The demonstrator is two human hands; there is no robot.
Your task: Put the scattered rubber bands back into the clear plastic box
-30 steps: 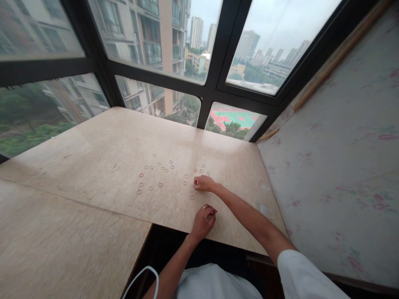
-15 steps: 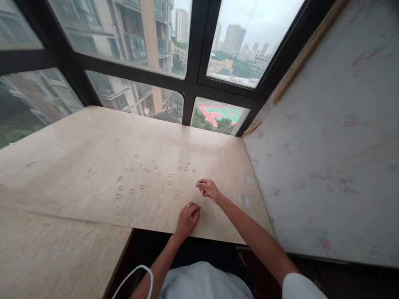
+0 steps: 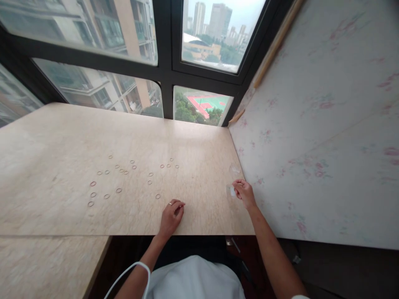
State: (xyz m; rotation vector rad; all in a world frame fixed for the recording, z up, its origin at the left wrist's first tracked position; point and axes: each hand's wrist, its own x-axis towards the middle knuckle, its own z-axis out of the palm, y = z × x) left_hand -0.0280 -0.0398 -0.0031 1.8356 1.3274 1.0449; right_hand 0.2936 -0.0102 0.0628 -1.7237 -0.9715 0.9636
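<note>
My left hand (image 3: 172,215) rests on the stone ledge near its front edge, thumb and fingertips pinched together. A ring is on one of its fingers. Whether anything is in that pinch is too small to tell. Over at the right side, my right hand (image 3: 245,193) is closed in a pinch above a small clear plastic packet (image 3: 231,191), partly covering it; what the fingers hold, if anything, I cannot make out. Several thin loops like small rings or rubber bands lie scattered left of my hands, including a reddish loop (image 3: 93,185) and a loop (image 3: 158,198) nearest my left hand.
Another clear plastic piece (image 3: 234,169) lies behind the packet, by the papered wall (image 3: 311,145). Dark-framed windows (image 3: 166,74) border the back of the ledge (image 3: 199,145). A lower-left slab (image 3: 46,265) adjoins the front edge. A white cable (image 3: 124,272) loops by my left forearm.
My right hand has moved right, from beside my left hand to the clear plastic packet. The view has turned to the right. My left hand keeps its pinched pose on the ledge.
</note>
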